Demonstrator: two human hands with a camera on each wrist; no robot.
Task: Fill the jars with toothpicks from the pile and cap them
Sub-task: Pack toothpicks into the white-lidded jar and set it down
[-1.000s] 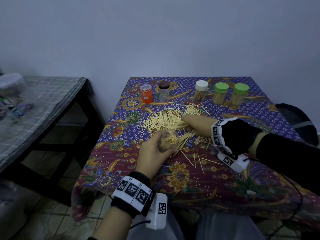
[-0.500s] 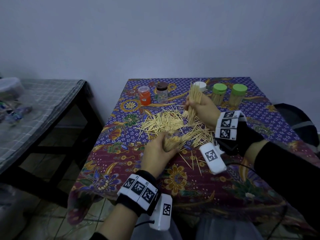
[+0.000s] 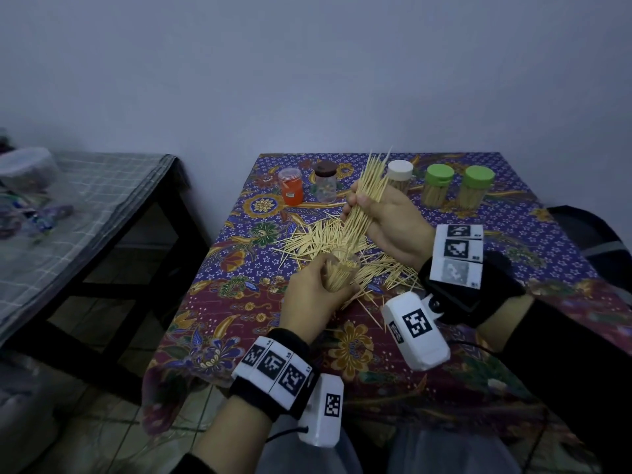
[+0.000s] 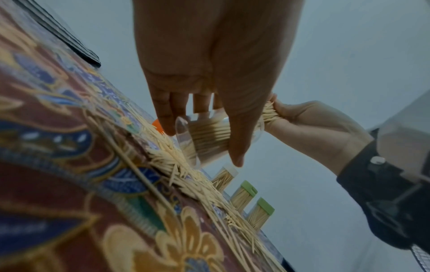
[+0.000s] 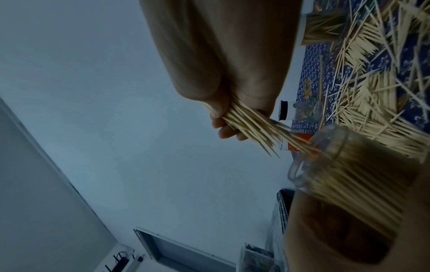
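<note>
My left hand grips a clear open jar packed with toothpicks, held just above the table. In the left wrist view the jar lies between thumb and fingers. My right hand grips a thick bundle of toothpicks, slanted, with its lower ends at the jar's mouth. The right wrist view shows the bundle reaching the jar's rim. A loose toothpick pile is spread on the cloth behind and beside the jar.
Along the back of the batik-covered table stand an orange jar, a brown-capped jar, a white-capped jar and two green-capped jars of toothpicks. A dark side table stands left.
My right hand took a bundle from the pile, lifted it upright, and has now brought its lower ends to the jar's mouth. The left hand kept holding the jar.
</note>
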